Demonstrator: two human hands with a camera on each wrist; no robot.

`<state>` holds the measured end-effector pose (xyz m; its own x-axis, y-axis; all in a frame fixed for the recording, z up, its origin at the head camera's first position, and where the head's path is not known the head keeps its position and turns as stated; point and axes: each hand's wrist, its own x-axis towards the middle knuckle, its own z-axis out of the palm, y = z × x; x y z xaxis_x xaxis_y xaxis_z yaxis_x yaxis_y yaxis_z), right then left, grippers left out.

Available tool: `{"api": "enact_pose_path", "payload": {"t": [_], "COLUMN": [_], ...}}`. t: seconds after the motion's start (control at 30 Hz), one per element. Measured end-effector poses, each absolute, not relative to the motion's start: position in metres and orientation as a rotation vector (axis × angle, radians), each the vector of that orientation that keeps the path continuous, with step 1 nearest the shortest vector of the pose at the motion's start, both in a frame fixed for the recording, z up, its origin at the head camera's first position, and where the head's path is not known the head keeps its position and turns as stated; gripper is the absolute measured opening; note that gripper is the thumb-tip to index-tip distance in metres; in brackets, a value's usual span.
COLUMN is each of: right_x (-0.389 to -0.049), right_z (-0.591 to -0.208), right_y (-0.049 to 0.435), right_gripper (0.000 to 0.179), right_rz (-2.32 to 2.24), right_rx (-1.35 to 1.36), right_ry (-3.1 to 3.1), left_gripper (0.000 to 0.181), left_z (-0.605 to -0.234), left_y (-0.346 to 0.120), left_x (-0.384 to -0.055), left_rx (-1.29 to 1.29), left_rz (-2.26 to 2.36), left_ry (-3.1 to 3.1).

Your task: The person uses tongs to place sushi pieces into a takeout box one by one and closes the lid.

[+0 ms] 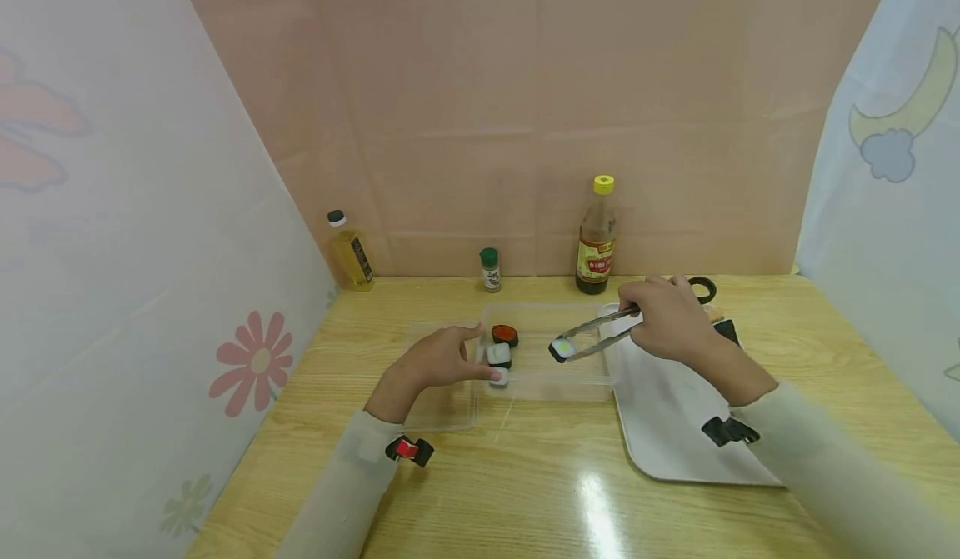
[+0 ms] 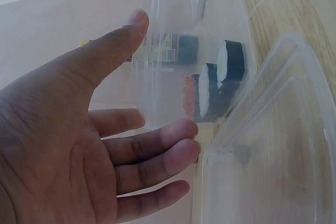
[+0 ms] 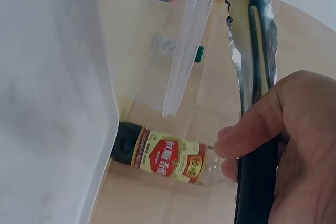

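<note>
My right hand (image 1: 667, 321) grips metal tongs (image 3: 257, 177) with black handles. Between the tongs' tips is a sushi roll (image 1: 562, 348), dark-wrapped with white rice and a yellow-green centre, held over a clear plastic container (image 1: 547, 391). At that container's left end sit a red-topped sushi piece (image 1: 505, 335) and two white-and-black rolls, one a middle roll (image 1: 498, 354) and one a front roll (image 1: 498, 376). By this end is my left hand (image 1: 438, 357), thumb spread from loosely extended fingers (image 2: 152, 171), holding nothing. Whether it touches the container wall I cannot tell.
A clear lid or shallow box (image 1: 442, 413) lies left of the container. To the right is a white tray (image 1: 667, 434), partly under my right arm. Along the back stand an oil bottle (image 1: 354, 259), a green-capped shaker (image 1: 491, 272) and a yellow-capped sauce bottle (image 1: 596, 247).
</note>
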<state>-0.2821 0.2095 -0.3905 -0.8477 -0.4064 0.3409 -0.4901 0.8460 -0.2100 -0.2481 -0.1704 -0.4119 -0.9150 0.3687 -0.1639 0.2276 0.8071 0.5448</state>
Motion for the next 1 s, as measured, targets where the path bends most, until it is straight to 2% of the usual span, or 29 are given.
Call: {"api": "enact_pose_path", "payload": {"t": [0.37,1.0], "right_x": [-0.297,-0.304], "right_z": [-0.399,-0.413], "right_y": [0.17,0.124], "right_gripper": [0.026,0.023], "right_rz": [0.259,0.032], "right_rx": [0.762,0.873], "right_ry": [-2.779,-2.755], "left_gripper": [0.105,0.105], "left_z": [-0.412,-0.413], "left_y": [-0.17,-0.171], "left_x": [-0.248,-0.246], "left_rx": [0.455,0.431], "left_rz": [0.787,0.791], "left_ry": [2.714,2.712]}}
